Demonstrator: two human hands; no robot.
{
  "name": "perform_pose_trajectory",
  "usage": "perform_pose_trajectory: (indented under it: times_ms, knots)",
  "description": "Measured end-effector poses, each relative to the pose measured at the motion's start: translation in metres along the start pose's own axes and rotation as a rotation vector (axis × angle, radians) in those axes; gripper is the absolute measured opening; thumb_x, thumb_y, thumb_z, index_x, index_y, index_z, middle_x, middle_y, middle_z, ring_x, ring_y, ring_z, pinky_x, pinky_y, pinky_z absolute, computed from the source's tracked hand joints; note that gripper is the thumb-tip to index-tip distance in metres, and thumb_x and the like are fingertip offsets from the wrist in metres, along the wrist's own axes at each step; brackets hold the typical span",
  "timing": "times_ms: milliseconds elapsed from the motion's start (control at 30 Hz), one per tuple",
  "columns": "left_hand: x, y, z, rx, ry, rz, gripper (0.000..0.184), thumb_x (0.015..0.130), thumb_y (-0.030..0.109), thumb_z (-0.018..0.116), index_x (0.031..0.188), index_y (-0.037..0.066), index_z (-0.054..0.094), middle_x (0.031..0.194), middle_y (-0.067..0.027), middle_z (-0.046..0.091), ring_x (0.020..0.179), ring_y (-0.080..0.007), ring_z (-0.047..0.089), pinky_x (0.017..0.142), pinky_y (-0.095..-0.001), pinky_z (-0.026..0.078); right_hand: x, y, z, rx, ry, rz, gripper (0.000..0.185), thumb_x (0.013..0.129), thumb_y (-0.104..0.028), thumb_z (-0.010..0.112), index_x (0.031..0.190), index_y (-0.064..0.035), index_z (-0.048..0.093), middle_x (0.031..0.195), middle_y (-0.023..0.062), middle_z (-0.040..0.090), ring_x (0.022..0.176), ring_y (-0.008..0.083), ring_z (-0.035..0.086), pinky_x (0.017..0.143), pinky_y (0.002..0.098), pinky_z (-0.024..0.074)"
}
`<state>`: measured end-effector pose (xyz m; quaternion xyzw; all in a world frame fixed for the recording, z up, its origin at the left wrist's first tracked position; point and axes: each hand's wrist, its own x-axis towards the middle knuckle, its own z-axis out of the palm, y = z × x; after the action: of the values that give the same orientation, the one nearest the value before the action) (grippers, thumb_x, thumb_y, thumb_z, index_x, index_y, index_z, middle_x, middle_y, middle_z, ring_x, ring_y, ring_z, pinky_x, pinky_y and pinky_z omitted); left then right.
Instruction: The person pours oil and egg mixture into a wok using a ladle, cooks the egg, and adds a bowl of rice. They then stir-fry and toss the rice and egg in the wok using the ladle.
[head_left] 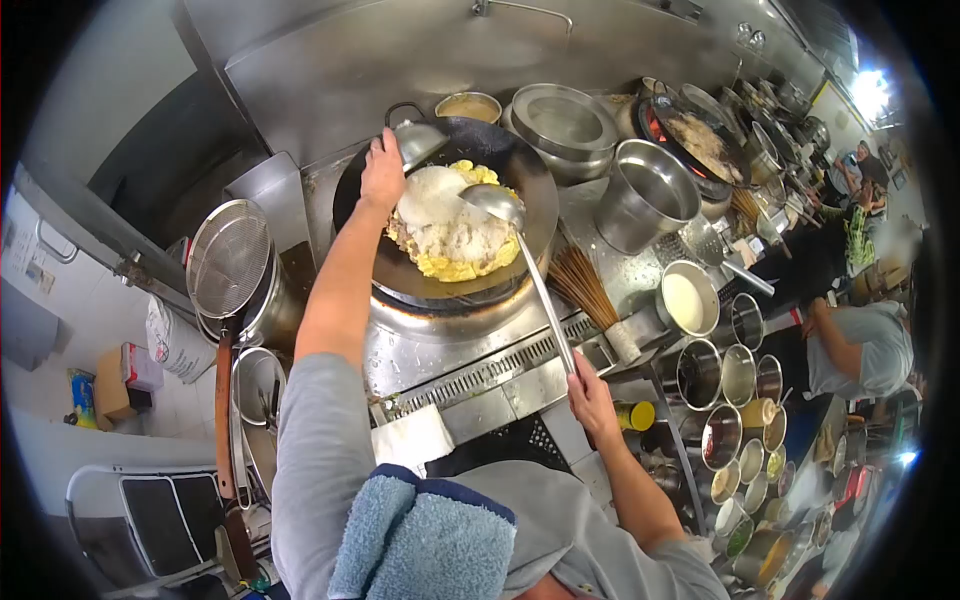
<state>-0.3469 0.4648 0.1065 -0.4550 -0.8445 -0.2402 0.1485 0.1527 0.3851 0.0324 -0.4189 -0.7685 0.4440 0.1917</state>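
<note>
My left hand point(383, 172) is closed on a metal bowl point(418, 143), which is tipped over the left side of a large black wok point(535, 190). White rice point(440, 215) lies in the wok on top of yellow egg point(455, 268). In my right hand point(591, 402) is the handle of a long metal ladle point(494, 204). The ladle's bowl rests against the upper right of the rice. My right fingers are wrapped round the handle's end.
Right of the wok are a bamboo brush point(580, 285), a deep steel pot point(648, 195) and a pot of white liquid point(688, 303). A second wok point(700, 145) stands beyond. A strainer point(230, 255) is at left. Other people point(862, 345) stand at far right.
</note>
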Motion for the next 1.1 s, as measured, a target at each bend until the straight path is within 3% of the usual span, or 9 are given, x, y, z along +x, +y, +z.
perform_pose_trajectory:
  times_ms: [167, 400, 467, 767, 800, 867, 933, 967, 1100]
  knots:
    - [0.028, 0.003, -0.094, -0.078, 0.263, 0.012, 0.067, 0.073, -0.006, 0.056, 0.133, -0.005, 0.025, 0.122, -0.0300, 0.043, 0.111, -0.0442, 0.048, 0.093, -0.0435, 0.044, 0.021, -0.058, -0.043, 0.070, -0.004, -0.024, 0.050, 0.094, -0.018, 0.045, 0.142, -0.0151, 0.031, 0.062, 0.0095, 0.046, 0.056, 0.0141, 0.046, 0.058, 0.0297, 0.0427]
    - [-0.005, 0.009, -0.195, -0.167, 0.452, 0.076, 0.059, 0.076, -0.009, 0.050, 0.132, -0.005, 0.031, 0.126, -0.0308, 0.042, 0.114, -0.0448, 0.046, 0.096, -0.0435, 0.040, 0.102, -0.135, -0.081, -0.417, -0.125, -0.330, 0.049, 0.096, -0.020, 0.041, 0.143, -0.0166, 0.028, 0.061, 0.0172, 0.057, 0.054, 0.0292, 0.059, 0.054, 0.0407, 0.0467]
    - [-0.018, 0.014, -0.194, -0.189, 0.476, 0.113, 0.060, 0.074, -0.013, 0.048, 0.131, -0.004, 0.032, 0.128, -0.0293, 0.041, 0.116, -0.0433, 0.044, 0.098, -0.0430, 0.038, 0.122, -0.120, -0.066, -0.824, -0.310, -0.312, 0.050, 0.095, -0.020, 0.041, 0.142, -0.0163, 0.026, 0.075, 0.0298, 0.059, 0.069, 0.0448, 0.060, 0.063, 0.0520, 0.0473]
    - [-0.099, 0.008, -0.107, -0.225, 0.249, 0.390, 0.065, 0.068, -0.014, 0.048, 0.131, 0.000, 0.041, 0.136, -0.0182, 0.042, 0.128, -0.0323, 0.038, 0.108, -0.0389, 0.029, 0.125, -0.106, -0.051, -0.719, -0.411, -0.165, 0.061, 0.089, -0.014, 0.042, 0.145, -0.0267, 0.018, 0.090, 0.0230, 0.063, 0.078, 0.0379, 0.063, 0.072, 0.0453, 0.0503]
    - [-0.111, 0.025, -0.115, -0.322, 0.178, 0.237, 0.070, 0.063, -0.017, 0.050, 0.131, -0.003, 0.040, 0.135, -0.0215, 0.042, 0.129, -0.0333, 0.036, 0.109, -0.0381, 0.027, 0.110, -0.124, -0.058, -0.663, -0.456, -0.092, 0.064, 0.087, -0.009, 0.040, 0.145, -0.0257, 0.020, 0.114, 0.0244, 0.058, 0.105, 0.0363, 0.057, 0.091, 0.0442, 0.0446]
    - [-0.122, 0.025, -0.093, -0.550, 0.359, 0.164, 0.064, 0.069, -0.011, 0.042, 0.133, -0.001, 0.036, 0.129, -0.0194, 0.044, 0.122, -0.0347, 0.042, 0.104, -0.0422, 0.035, 0.104, -0.121, -0.054, -0.704, -0.454, -0.045, 0.065, 0.086, -0.012, 0.041, 0.145, -0.0269, 0.019, 0.114, 0.0228, 0.058, 0.102, 0.0364, 0.059, 0.089, 0.0442, 0.0461]
    - [-0.124, 0.026, -0.075, -1.358, -0.095, -0.571, 0.063, 0.074, -0.008, 0.037, 0.135, 0.004, 0.033, 0.128, -0.0160, 0.045, 0.115, -0.0323, 0.049, 0.084, -0.0468, 0.052, 0.102, -0.091, -0.038, -0.719, -0.331, -0.109, 0.064, 0.087, -0.015, 0.042, 0.145, -0.0275, 0.020, 0.105, 0.0207, 0.063, 0.093, 0.0343, 0.063, 0.080, 0.0435, 0.0502]
    - [-0.120, 0.023, -0.076, -1.332, -0.324, -0.482, 0.062, 0.075, -0.006, 0.037, 0.135, 0.008, 0.032, 0.125, -0.0147, 0.046, 0.106, -0.0307, 0.056, 0.064, -0.0447, 0.059, 0.097, -0.095, -0.037, -0.748, -0.306, -0.070, 0.062, 0.087, -0.016, 0.042, 0.145, -0.0279, 0.021, 0.101, 0.0195, 0.064, 0.090, 0.0328, 0.064, 0.078, 0.0431, 0.0511]
    - [-0.118, 0.021, -0.068, -1.516, -0.380, -0.584, 0.057, 0.072, -0.005, 0.039, 0.129, -0.001, 0.036, 0.119, -0.0177, 0.050, 0.095, -0.0375, 0.060, 0.064, -0.0468, 0.060, 0.086, -0.091, -0.027, -0.779, -0.172, -0.100, 0.056, 0.090, -0.021, 0.042, 0.143, -0.0297, 0.028, 0.091, 0.0175, 0.066, 0.081, 0.0305, 0.066, 0.073, 0.0428, 0.0525]
